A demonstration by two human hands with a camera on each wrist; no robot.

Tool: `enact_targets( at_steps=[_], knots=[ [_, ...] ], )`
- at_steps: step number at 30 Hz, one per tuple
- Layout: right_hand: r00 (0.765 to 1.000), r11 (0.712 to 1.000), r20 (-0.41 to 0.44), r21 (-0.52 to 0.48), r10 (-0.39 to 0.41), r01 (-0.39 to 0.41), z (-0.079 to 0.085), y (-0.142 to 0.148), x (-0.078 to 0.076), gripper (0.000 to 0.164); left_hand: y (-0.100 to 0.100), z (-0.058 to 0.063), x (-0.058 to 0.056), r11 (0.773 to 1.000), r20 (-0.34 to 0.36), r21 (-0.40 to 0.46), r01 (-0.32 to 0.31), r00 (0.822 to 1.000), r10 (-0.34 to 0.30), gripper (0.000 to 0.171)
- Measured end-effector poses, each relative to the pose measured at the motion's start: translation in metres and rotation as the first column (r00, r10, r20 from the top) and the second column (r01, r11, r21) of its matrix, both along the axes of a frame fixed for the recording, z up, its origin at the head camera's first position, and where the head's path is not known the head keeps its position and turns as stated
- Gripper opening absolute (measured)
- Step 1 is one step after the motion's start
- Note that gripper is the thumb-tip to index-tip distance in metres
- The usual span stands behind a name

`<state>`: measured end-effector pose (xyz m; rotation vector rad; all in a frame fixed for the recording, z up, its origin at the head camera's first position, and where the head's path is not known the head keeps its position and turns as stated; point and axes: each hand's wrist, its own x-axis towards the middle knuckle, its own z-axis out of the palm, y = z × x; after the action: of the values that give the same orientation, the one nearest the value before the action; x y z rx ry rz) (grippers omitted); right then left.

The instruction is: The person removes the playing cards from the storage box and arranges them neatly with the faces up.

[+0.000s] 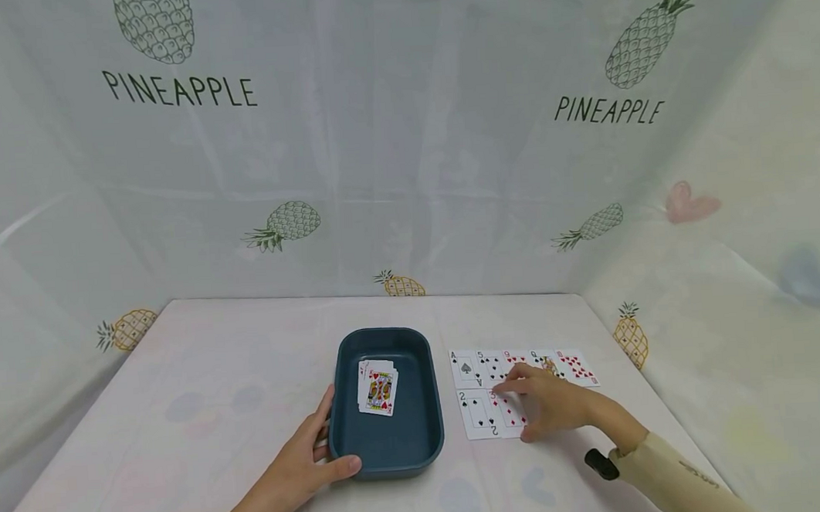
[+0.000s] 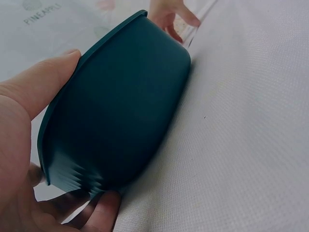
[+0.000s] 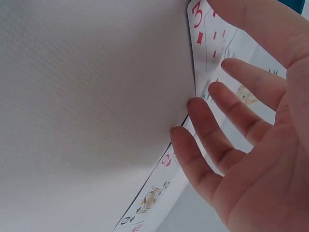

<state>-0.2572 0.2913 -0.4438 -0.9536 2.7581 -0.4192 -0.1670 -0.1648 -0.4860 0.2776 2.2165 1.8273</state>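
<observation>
My left hand holds the left side of a dark blue rectangular tray. In the left wrist view the thumb lies along the tray's rim, with other fingers around its wall. Inside the tray is a small stack of playing cards, a king of hearts on top. My right hand is over a three of diamonds, thumb by its near edge and a fingertip by its far edge. Spread, lightly bent fingers show in the right wrist view. A two of spades lies left of the three.
Behind them a row of face-up cards starts with an ace of spades and ends with a red card at the right. A white cloth covers the table. A pineapple-print curtain hangs at the back.
</observation>
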Motion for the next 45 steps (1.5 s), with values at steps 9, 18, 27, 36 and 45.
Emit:
enact_targets(
  at_steps=[9, 18, 27, 36, 45],
  knots=[
    [1.0, 1.0, 0.017, -0.01, -0.007, 0.008, 0.002, 0.001, 0.0, 0.073, 0.0, 0.0, 0.0, 1.0, -0.015, -0.009, -0.001, 1.0, 0.001, 0.112],
    [0.998, 0.996, -0.063, -0.084, 0.009, -0.015, 0.016, -0.016, 0.001, 0.062, -0.002, 0.001, -0.001, 1.0, -0.008, -0.026, -0.012, 1.0, 0.012, 0.112],
    [0.992, 0.971, -0.123, -0.237, -0.027, -0.003, 0.031, -0.047, 0.002, 0.058, -0.002, -0.001, -0.002, 0.999, -0.006, -0.038, -0.02, 1.0, 0.02, 0.113],
    [0.995, 0.924, -0.086, -0.381, -0.041, 0.005, 0.043, -0.094, -0.003, 0.061, -0.001, -0.001, -0.002, 0.999, -0.006, -0.043, -0.02, 1.0, 0.02, 0.112],
    [1.0, 0.905, -0.011, -0.425, -0.007, 0.002, 0.041, -0.137, -0.011, 0.065, 0.0, 0.001, 0.0, 0.999, -0.016, -0.039, -0.018, 1.0, 0.017, 0.112]
  ],
)
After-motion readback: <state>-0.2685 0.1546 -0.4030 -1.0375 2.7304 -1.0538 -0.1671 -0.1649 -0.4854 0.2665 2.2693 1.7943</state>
